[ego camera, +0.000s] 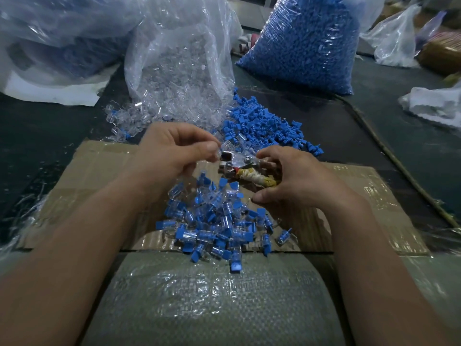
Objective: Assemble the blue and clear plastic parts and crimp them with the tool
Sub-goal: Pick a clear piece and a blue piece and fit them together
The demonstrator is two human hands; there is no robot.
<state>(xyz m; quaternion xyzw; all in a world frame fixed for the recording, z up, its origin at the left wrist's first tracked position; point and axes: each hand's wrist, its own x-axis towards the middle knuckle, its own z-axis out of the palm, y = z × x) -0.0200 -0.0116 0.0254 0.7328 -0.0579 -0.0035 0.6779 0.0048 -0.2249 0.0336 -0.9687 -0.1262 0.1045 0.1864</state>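
Observation:
My right hand (291,178) grips the metal crimp tool (237,163) by its cloth-wrapped handle, the jaws pointing left. My left hand (174,151) has its fingers curled at the jaws, pinching something small there; what it is stays hidden by the fingertips. Below both hands lies a heap of assembled blue-and-clear pieces (219,226) on a cardboard sheet (94,171). Loose blue parts (264,126) are piled just beyond the tool. Loose clear parts (124,118) spill from an open clear bag (179,61) behind my left hand.
A tall bag full of blue parts (306,43) stands at the back right. More plastic bags (57,33) lie at the back left, and white wrapping (434,103) at the far right. A woven sack (212,300) covers the near edge under my forearms.

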